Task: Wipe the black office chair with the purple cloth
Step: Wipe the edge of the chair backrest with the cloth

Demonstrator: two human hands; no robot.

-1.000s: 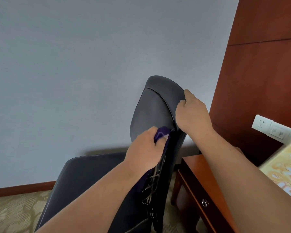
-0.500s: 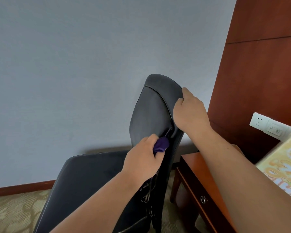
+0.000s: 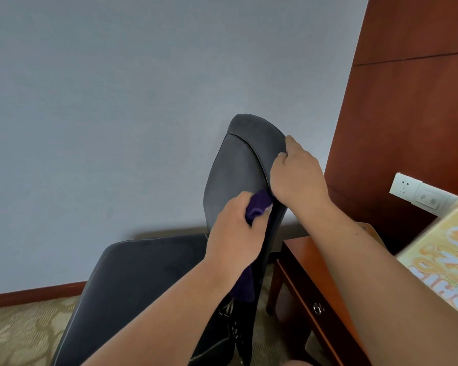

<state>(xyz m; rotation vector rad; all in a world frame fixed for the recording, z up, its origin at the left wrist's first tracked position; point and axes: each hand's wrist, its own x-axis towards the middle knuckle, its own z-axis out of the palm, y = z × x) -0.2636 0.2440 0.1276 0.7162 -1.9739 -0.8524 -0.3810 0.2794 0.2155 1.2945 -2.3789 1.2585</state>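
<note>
The black office chair [image 3: 238, 165] stands side-on before me, its backrest upright and its seat [image 3: 148, 270] stretching left. My left hand [image 3: 233, 233] grips the purple cloth [image 3: 257, 207] and presses it against the right edge of the backrest, about halfway up. More of the cloth hangs below my wrist. My right hand [image 3: 296, 175] grips the backrest's upper right edge, fingers curled over it, just above the cloth.
A red-brown wooden side table [image 3: 310, 291] with a drawer knob stands right of the chair. Behind it rises a wooden panel [image 3: 407, 114] with a white socket strip [image 3: 418, 194]. A yellow printed box [image 3: 444, 260] sits at far right. Grey wall behind, patterned carpet [image 3: 24, 331] below.
My left hand slid the cloth down the backrest's edge, then back up towards my right hand. My right hand kept its grip on the backrest's top edge.
</note>
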